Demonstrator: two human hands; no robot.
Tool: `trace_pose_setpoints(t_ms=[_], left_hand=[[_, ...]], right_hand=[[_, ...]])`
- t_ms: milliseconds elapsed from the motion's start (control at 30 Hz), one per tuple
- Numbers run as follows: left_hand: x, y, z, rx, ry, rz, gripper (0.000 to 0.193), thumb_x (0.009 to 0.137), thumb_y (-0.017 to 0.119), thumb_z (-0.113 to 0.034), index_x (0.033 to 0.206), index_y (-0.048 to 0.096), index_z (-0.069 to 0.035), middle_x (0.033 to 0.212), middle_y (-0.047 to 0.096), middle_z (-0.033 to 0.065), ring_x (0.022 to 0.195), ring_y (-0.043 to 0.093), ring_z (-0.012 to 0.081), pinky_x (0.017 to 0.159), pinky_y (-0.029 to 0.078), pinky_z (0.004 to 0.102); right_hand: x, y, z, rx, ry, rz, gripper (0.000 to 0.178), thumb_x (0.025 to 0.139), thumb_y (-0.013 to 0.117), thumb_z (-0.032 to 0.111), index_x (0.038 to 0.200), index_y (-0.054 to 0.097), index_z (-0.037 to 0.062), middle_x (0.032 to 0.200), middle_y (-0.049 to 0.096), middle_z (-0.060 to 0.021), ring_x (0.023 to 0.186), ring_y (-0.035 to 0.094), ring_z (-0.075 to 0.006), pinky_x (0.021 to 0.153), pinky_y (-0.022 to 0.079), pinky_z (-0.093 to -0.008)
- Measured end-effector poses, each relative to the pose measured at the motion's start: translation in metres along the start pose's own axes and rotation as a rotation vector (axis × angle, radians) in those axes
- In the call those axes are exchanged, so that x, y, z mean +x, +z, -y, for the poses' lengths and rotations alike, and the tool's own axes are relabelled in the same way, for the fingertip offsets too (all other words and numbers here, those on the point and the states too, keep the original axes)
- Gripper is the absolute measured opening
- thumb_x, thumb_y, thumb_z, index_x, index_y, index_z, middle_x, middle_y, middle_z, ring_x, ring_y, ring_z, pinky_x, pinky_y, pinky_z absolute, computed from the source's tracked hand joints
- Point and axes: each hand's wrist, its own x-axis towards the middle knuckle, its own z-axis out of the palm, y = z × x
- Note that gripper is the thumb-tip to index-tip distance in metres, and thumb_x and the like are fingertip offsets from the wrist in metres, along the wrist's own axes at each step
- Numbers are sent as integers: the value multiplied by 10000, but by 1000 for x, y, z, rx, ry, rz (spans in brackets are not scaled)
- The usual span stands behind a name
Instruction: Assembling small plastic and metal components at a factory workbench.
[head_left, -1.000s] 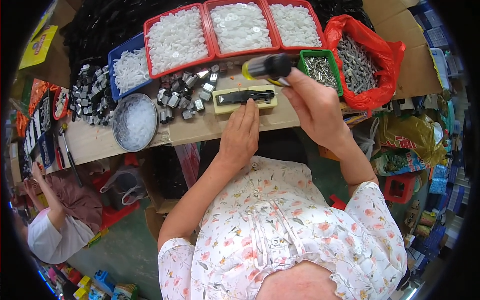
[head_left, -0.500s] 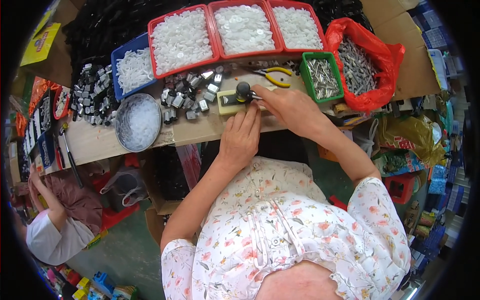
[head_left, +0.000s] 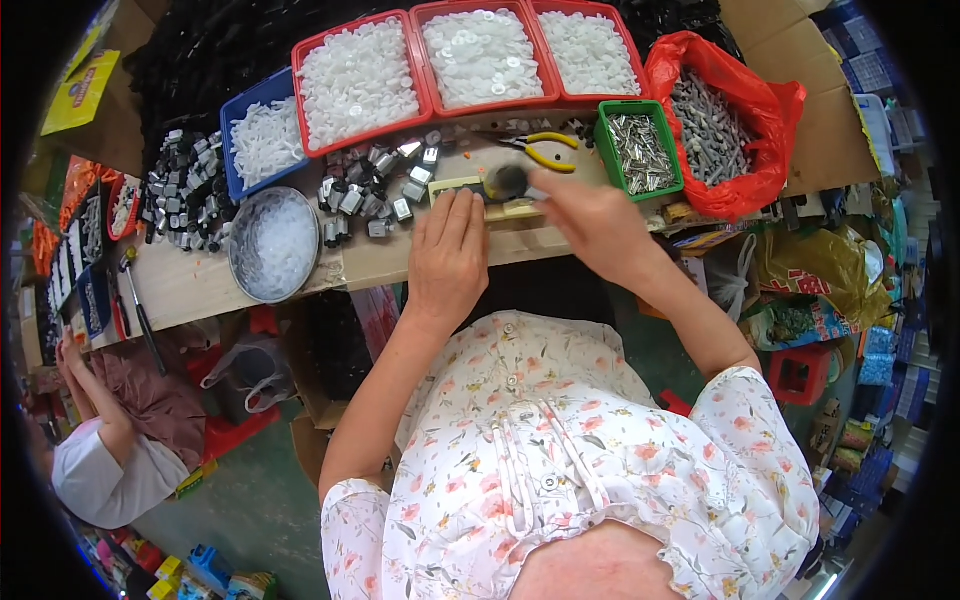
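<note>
Nearest you is your floral shirt [head_left: 510, 430], below the bench [head_left: 375, 262] edge. Your left hand [head_left: 447, 255] is open, fingers straight and side by side, tips laid over the left part of the cream block [head_left: 517, 211]. It grips nothing that shows; whether the fingertips pin a part beneath them cannot be told. Your right hand [head_left: 598, 222] is closed around the handle of the mallet [head_left: 509, 182], whose dark, rounded head is over the right part of the block (the head is blurred, so contact cannot be confirmed). The block lies flat near the bench's front edge, between your two hands, mostly covered by them and the mallet.

Left of your left hand, the round metal bowl [head_left: 244, 262] holds white pieces. Between bowl and block lies a cluster of silver-and-black parts [head_left: 350, 195]. Just beyond the block rest yellow-handled pliers [head_left: 550, 158], with the green tray [head_left: 632, 105] of slim metal pins to their right. Further right stands the red plastic bag [head_left: 725, 198], open, filled with grey pieces. Beyond the cluster, the blue tray [head_left: 270, 183] and three red trays [head_left: 370, 138] hold white pieces. Farthest back is a black heap [head_left: 230, 60].
</note>
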Motion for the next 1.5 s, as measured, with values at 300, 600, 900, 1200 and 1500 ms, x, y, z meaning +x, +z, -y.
trace_pose_setpoints(t_ms=[300,600,900,1200,1500], left_hand=[[15,11,-7,6,28,16,376,843,716,-85,1184,643,55,1224,620,162,1185,569,317,956,438,430],[17,13,-4,-7,79,14,361,830,726,-93,1148,654,61,1219,623,160,1155,586,301,938,460,422],[33,2,-1,-108,61,29,310,820,701,-76,1097,651,55,1081,626,143,1071,588,291,881,459,405],[49,6,6,-250,-1,147,331,829,731,-64,1141,659,18,1076,646,160,1047,600,348,879,490,417],[85,-19,16,-1377,-848,4,247,915,659,2,1161,636,-2,962,634,45,837,655,189,777,532,328]], right_hand=[[-20,-1,-12,-45,125,81,259,953,639,125,1189,609,22,867,660,-240,756,660,-405,635,517,-445],[-26,-22,-23,-145,164,-19,233,936,661,104,1137,643,-11,899,687,-234,784,691,-385,641,529,-420],[-13,-83,-106,-431,321,-109,251,949,650,144,1169,665,23,892,679,-248,743,685,-382,636,520,-409],[-34,-118,-225,-815,307,-107,255,919,689,198,1116,670,36,978,676,-179,932,655,-372,777,514,-447],[14,-39,-95,-254,-20,-64,205,879,713,130,1046,659,23,1034,632,-132,923,651,-337,797,522,-409]])
